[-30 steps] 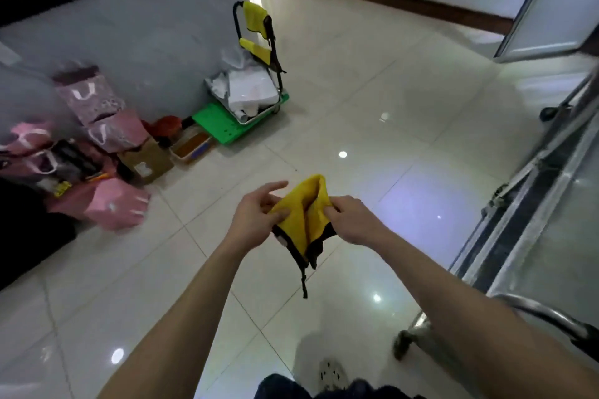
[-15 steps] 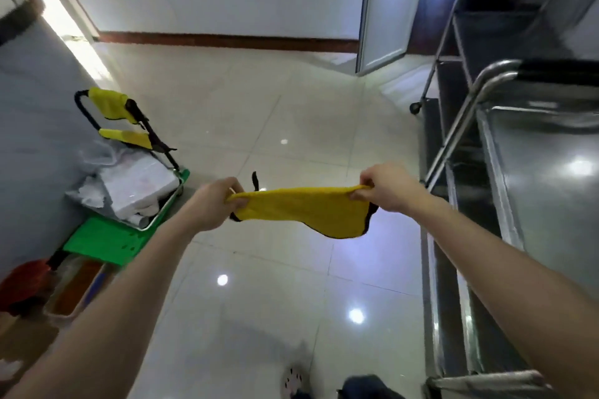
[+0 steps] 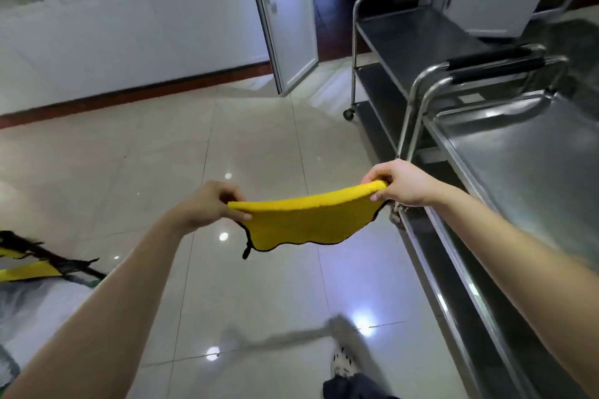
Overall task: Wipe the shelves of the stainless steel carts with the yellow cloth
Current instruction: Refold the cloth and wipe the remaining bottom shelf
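The yellow cloth [image 3: 308, 220] is held in the air above the tiled floor [image 3: 146, 155], stretched between both hands. The left hand [image 3: 210, 204] pinches the left corner of the cloth with the thumb under it and the fingers curled on top. The right hand [image 3: 398, 183] pinches the right corner in the same way, a little higher and farther. The cloth has a black border, and it hangs down in a soft curve between the two hands. A small black loop [image 3: 247, 249] hangs from its lower left corner.

Just to the right of the cloth stands the near stainless steel cart [image 3: 525, 165]. The right hand is just beside the left rim of its top shelf, but I cannot tell if it touches the rim. The push handle [image 3: 496, 58] with a black grip is at the far end of this cart. Behind it is a second steel cart [image 3: 418, 38] with several shelves and a caster wheel [image 3: 348, 114]. A white door [image 3: 285, 25] stands open at the far side. At the near left edge there is a black frame with yellow pads [image 3: 29, 269], partly blurred. A shoe [image 3: 342, 363] shows at the near edge of the floor.
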The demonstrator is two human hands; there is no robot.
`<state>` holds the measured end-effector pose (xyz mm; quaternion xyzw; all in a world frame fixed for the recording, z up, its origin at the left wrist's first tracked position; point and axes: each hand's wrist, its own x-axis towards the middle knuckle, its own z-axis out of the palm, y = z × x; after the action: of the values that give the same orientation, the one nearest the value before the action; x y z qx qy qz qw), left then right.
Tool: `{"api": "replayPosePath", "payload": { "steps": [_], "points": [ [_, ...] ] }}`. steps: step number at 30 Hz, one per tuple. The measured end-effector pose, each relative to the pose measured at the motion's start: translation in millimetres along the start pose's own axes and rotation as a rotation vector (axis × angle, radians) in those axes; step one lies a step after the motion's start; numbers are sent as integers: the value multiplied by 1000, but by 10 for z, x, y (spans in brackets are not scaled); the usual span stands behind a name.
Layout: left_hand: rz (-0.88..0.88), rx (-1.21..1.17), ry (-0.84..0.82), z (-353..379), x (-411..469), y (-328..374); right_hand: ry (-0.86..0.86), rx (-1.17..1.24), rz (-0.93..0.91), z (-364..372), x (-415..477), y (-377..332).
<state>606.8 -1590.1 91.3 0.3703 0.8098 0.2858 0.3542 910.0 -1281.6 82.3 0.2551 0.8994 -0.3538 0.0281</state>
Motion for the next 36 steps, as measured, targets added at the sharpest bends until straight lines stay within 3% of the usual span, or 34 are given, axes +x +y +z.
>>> {"api": "replayPosePath", "payload": {
  "steps": [6,13,17,21,24,26,28,32,36],
  "points": [
    [27,-108,-84,-311,1034,174,103,29,60,-213,607,268],
    [201,-166,-251,-503,2371,516,310,-307,148,-414,1033,647],
    [327,-76,-304,-593,3104,824,482,-342,361,-436,1120,689],
    [501,83,-411,-605,3664,1224,681,-36,649,-404,1272,504],
    [638,205,-554,-463,3929,1518,962,340,847,-428,1394,376],
    [727,286,-636,-285,3981,1709,1087,450,936,-427,1449,405],
    [831,377,-719,-59,3947,1846,1092,350,993,-453,1489,407],
    [950,474,-988,315,3847,2049,987,120,899,-523,1622,484],
    [778,288,-1300,554,3826,2121,1025,337,1024,-626,1516,780]
  ]
}}
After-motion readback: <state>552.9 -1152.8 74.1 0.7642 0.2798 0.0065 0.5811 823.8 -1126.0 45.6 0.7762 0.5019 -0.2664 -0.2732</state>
